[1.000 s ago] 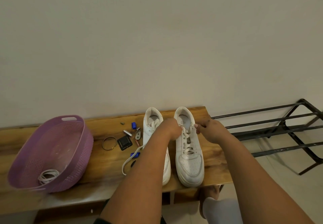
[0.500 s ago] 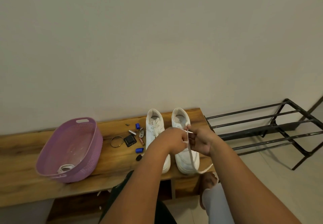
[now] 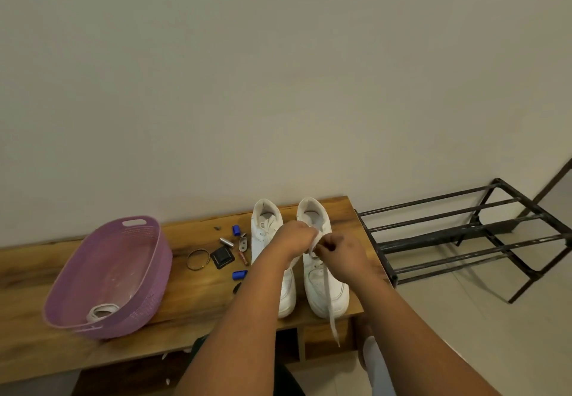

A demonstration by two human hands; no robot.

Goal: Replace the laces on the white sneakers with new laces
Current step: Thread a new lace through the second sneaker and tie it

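Observation:
Two white sneakers stand side by side on the wooden bench (image 3: 192,299), toes toward me: the left sneaker (image 3: 266,231) and the right sneaker (image 3: 325,290). My left hand (image 3: 294,238) and my right hand (image 3: 340,256) meet above the right sneaker. Both pinch a white lace (image 3: 330,303), which bunches between them. One long end hangs down over the right sneaker's toe and past the bench's front edge. A coiled white lace (image 3: 102,310) lies in the purple basket (image 3: 145,303).
Small items lie left of the sneakers: two blue caps (image 3: 240,275), a metal cylinder (image 3: 226,242), a black square piece (image 3: 222,256), a gold ring (image 3: 198,259). A black metal shoe rack (image 3: 464,241) stands to the right on the tiled floor.
Both hands have drawn back from the right sneaker's top eyelets and come together, gathering the lace. Its loose end now hangs over the bench's edge. The view has pulled back.

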